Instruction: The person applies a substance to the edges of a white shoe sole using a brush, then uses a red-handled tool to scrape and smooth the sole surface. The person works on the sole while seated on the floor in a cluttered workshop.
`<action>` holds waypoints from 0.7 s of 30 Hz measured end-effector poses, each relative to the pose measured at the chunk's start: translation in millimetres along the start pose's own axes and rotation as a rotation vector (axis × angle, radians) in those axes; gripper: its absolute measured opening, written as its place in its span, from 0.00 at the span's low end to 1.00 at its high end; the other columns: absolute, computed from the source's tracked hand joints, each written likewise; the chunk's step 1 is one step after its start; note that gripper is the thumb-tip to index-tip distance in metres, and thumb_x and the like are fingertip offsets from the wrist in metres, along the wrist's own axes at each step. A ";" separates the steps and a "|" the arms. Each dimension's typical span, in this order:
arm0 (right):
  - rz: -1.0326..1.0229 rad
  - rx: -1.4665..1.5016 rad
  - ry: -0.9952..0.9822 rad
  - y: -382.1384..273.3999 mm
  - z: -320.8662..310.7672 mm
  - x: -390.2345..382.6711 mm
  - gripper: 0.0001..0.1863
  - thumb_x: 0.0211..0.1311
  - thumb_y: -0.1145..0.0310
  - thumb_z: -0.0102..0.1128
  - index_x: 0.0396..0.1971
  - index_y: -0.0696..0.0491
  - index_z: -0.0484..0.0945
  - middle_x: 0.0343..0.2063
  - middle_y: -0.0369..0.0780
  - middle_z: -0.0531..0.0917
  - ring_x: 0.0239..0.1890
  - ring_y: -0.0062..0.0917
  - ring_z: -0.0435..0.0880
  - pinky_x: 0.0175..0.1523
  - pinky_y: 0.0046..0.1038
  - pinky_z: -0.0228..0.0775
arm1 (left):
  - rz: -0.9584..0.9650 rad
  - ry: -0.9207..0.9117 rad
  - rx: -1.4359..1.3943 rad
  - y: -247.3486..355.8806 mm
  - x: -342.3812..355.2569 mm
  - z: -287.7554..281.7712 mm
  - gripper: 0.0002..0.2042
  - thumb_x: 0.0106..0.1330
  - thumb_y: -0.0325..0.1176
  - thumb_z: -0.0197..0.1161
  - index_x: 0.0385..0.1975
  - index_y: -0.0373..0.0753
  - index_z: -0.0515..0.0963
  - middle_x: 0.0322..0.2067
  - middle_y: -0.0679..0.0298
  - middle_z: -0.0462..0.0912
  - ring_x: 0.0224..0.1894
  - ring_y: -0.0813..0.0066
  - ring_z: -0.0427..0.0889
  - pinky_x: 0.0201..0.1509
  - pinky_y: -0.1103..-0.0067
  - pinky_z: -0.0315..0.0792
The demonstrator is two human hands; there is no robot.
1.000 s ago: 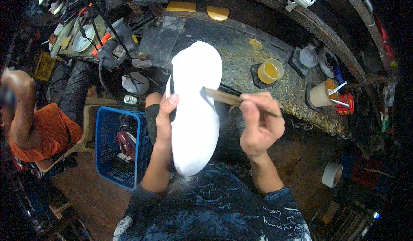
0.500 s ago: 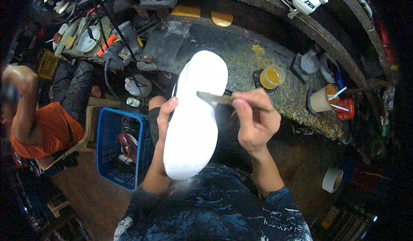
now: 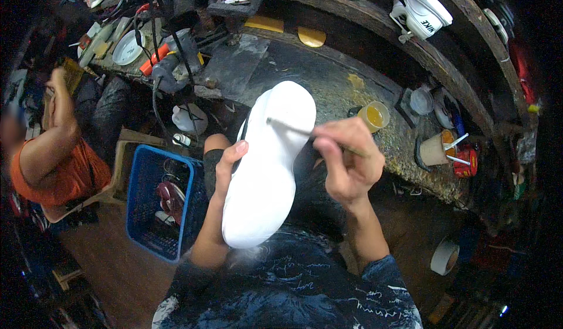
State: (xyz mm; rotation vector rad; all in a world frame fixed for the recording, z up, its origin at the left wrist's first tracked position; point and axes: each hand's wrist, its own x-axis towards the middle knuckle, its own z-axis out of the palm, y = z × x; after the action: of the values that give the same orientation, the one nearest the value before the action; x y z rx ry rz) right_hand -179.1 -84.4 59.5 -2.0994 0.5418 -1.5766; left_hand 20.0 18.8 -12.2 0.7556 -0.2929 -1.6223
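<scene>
A shoe with a smooth white sole (image 3: pixel 261 176) is held up in front of my chest, its sole facing me. My left hand (image 3: pixel 227 167) grips its left edge, thumb on the near side and the other fingers hidden behind. Pinched between the thumb and fingers of my right hand (image 3: pixel 352 162) is a slim brush (image 3: pixel 293 129) with a dark tip. That tip touches, or lies just over, the upper part of the sole; blur hides which.
A cup of yellow liquid (image 3: pixel 374 116) stands on the stained bench (image 3: pixel 322 76), with a beige tub (image 3: pixel 435 150) farther right. Shoes (image 3: pixel 419 15) sit on shelves above. A blue basket (image 3: pixel 158 252) is at left, near a person in orange (image 3: pixel 64 170).
The brush tip has moved slightly up the sole, and its handle tilts more. Shoe and hands keep nearly the same places. The person at left has shifted an arm.
</scene>
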 end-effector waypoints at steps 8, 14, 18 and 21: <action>0.051 -0.066 -0.001 9.3 -10.5 -2.2 0.07 0.60 0.83 0.72 0.38 0.58 0.86 0.37 0.44 0.92 0.35 0.32 0.89 0.43 0.31 0.79 | 0.022 -0.099 -0.161 -8.8 11.3 -14.9 0.39 0.72 0.59 0.58 0.65 0.24 0.73 0.41 0.48 0.88 0.37 0.66 0.91 0.35 0.77 0.86; 0.635 0.152 -0.038 -4.6 -13.4 -13.2 0.04 0.69 0.79 0.67 0.41 0.59 0.85 0.35 0.41 0.91 0.34 0.26 0.87 0.43 0.28 0.79 | -0.014 -0.206 -0.209 -4.1 14.0 -15.0 0.39 0.73 0.59 0.58 0.66 0.24 0.72 0.42 0.48 0.88 0.36 0.66 0.91 0.36 0.76 0.88; 0.088 -0.141 0.039 2.7 -9.1 -9.3 0.10 0.62 0.83 0.72 0.43 0.60 0.85 0.35 0.43 0.90 0.32 0.32 0.87 0.41 0.30 0.78 | 0.020 -0.073 -0.115 -4.3 10.7 -8.2 0.38 0.73 0.58 0.57 0.66 0.24 0.72 0.42 0.47 0.89 0.36 0.66 0.92 0.37 0.75 0.88; 0.000 0.009 -0.078 -1.7 -2.4 -16.7 0.13 0.58 0.85 0.72 0.43 0.59 0.85 0.36 0.45 0.91 0.34 0.34 0.88 0.40 0.30 0.78 | 0.004 -0.154 -0.165 -0.7 13.7 -6.6 0.38 0.72 0.57 0.58 0.66 0.23 0.72 0.42 0.47 0.88 0.38 0.64 0.92 0.40 0.75 0.88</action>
State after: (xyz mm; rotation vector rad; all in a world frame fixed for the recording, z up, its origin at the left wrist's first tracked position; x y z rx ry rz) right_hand -185.7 -74.0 48.0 -2.1438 0.5074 -1.4874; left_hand 23.2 7.4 -21.7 0.5055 -0.2667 -1.6811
